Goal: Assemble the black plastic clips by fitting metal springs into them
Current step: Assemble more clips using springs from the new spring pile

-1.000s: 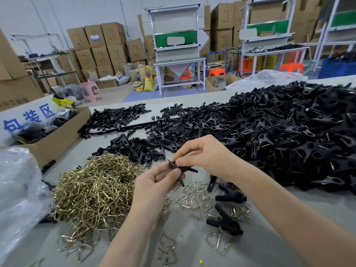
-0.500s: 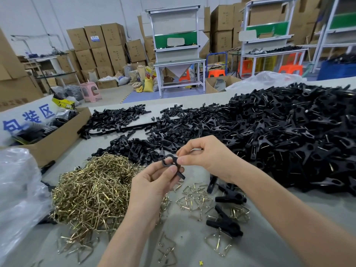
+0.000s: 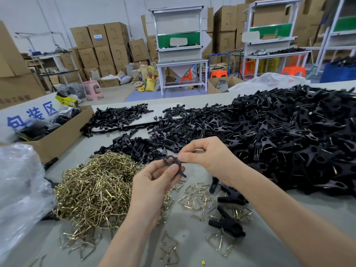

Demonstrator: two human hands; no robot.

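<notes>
We now pinch the clip (image 3: 170,161), turned ring-end leftward, between left hand (image 3: 152,187) and right hand (image 3: 209,158), seemingly awaiting the lower-left springs (image 3: 92,189)

I hold one clip (image 3: 172,161) between my left hand (image 3: 154,185) and my right hand (image 3: 208,157), above the table (image 3: 192,247). The heap of springs (image 3: 96,189) lies to my left, just beside my left wrist. Behind it sits a small pile of clip parts (image 3: 138,145), and farther back another pile (image 3: 119,118) lies on a board (image 3: 134,123). The large heap of clips (image 3: 289,135) spreads to my right, behind my right forearm. Between my arms lie loose springs (image 3: 198,197) and a few single clips (image 3: 227,225). A cardboard box (image 3: 57,137) stands at the far left, with a plastic bag (image 3: 17,185) nearer to me, left of the springs.
</notes>
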